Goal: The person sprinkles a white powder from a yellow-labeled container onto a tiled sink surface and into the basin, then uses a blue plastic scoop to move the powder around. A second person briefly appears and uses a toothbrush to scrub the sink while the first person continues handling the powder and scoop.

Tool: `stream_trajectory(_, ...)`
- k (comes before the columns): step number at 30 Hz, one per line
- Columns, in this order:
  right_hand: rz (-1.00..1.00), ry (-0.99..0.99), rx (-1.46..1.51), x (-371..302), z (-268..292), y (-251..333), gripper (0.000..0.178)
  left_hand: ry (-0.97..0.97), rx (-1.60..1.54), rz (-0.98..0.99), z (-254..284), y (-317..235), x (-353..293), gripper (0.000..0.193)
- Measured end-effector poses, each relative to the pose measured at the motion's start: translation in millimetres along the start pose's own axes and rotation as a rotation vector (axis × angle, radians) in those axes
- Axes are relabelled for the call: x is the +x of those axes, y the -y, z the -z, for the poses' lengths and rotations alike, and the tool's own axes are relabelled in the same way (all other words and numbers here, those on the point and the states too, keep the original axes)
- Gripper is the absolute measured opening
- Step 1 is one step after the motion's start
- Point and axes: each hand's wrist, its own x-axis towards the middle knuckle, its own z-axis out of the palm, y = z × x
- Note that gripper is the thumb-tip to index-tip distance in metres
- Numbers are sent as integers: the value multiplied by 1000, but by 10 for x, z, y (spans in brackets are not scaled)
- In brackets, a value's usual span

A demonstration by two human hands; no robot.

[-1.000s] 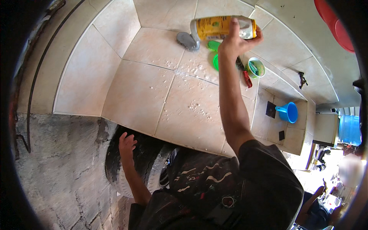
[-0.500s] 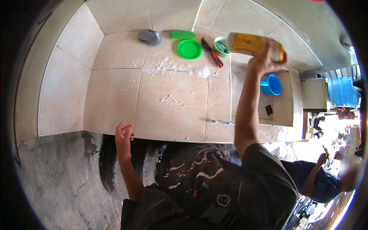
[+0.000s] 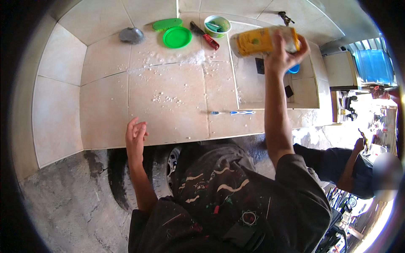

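Note:
My right hand (image 3: 283, 57) is wrapped around a bottle-like container (image 3: 261, 41) with a yellow label. It is held sideways over the sink recess (image 3: 253, 90), its left end lower than its right. My left hand (image 3: 136, 130) hovers at the counter's front edge, fingers loosely bent and apart, holding nothing. White foamy clumps (image 3: 166, 99) lie scattered on the beige tiled counter (image 3: 105, 111). Along the back are a grey oval piece (image 3: 131, 35), a green brush (image 3: 167, 24), a green round lid (image 3: 177, 38), a red and black brush (image 3: 205, 36) and a tub (image 3: 217, 26) with green contents.
Two toothbrushes (image 3: 243, 112) lie near the front edge. A blue dipper (image 3: 294, 69) sits in the recess, partly hidden by my right hand. Above it is a tap (image 3: 286, 17). A blue water jug (image 3: 373, 66) stands farther right, and another person (image 3: 354, 173) is at the right.
The view has shifted, so the counter's things appear farther left and higher. The container has come nearer to me over the recess, and its left end has tipped down. My left hand stays empty.

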Motion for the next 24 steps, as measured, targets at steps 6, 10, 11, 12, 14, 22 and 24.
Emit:
stream_trajectory(6,-29,-30,-23,242,499,58,56,-89,-33,13,-241,191,-378,39)
stream_trajectory(10,-55,-155,232,432,850,42,58,-167,214,-114,-709,275,-635,33)
stream_trajectory(11,-8,-143,165,482,927,-1,59,-118,244,-196,-840,273,-705,33)
stream_trajectory(12,2,-151,117,535,996,-53,60,-100,262,-234,-993,273,-757,32)
stream_trajectory(14,7,-68,175,596,1158,-142,55,-117,311,-321,-1264,269,-894,33)
stream_trajectory(22,33,5,-64,876,1985,-253,56,-160,315,-251,-1985,390,-1354,28)
stream_trajectory(24,-113,-122,185,960,2194,-280,54,-152,380,-340,-2107,445,-1441,27)
